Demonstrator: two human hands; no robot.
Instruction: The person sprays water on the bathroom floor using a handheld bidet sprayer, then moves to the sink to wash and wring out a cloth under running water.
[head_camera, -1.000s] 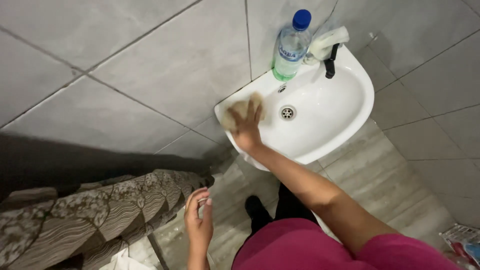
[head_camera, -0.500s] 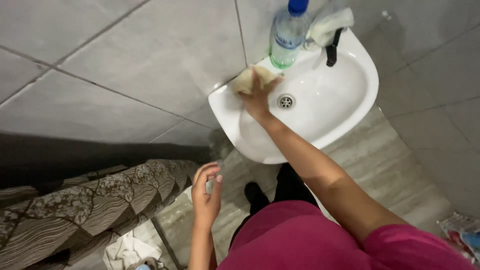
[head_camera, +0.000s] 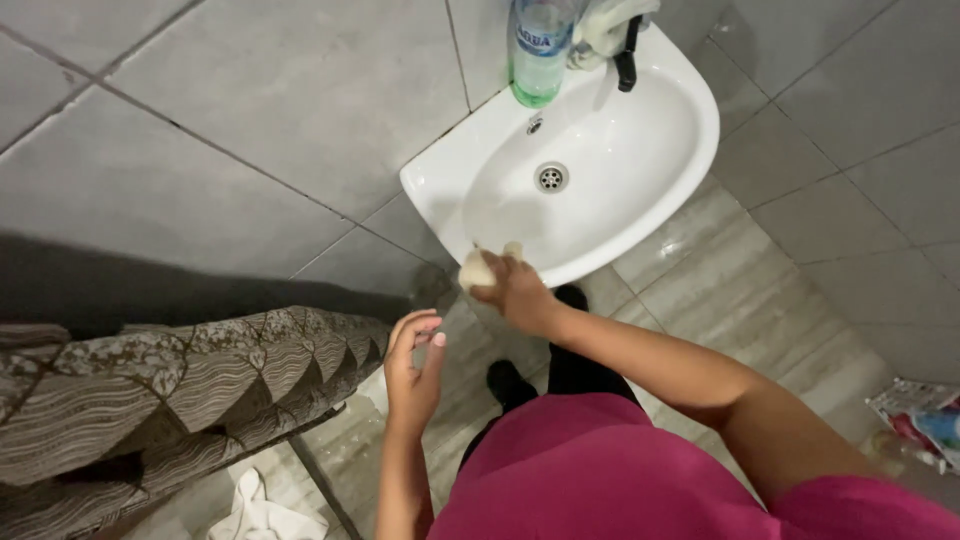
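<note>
At the top of the frame, just left of centre, a clear plastic bottle (head_camera: 540, 50) stands on the back rim of the white sink (head_camera: 690, 150). It holds a little green liquid at the bottom and wears a blue and white label band; its cap is cut off by the top edge. Beside it a pale rag (head_camera: 600, 25) lies over the black tap (head_camera: 627, 62), partly out of frame.

At the sink's front rim, in the middle of the frame, the right hand (head_camera: 520, 295) grips a pale yellowish sponge (head_camera: 478, 268), its fingers curled tightly around it, so most of the sponge is hidden.

Lower and to the left, the left hand (head_camera: 415, 365) is empty, fingers loosely bent and slightly apart.

At the far lower right, a colourful wrapper (head_camera: 915, 410) is cut off and too blurred to make out.
</note>
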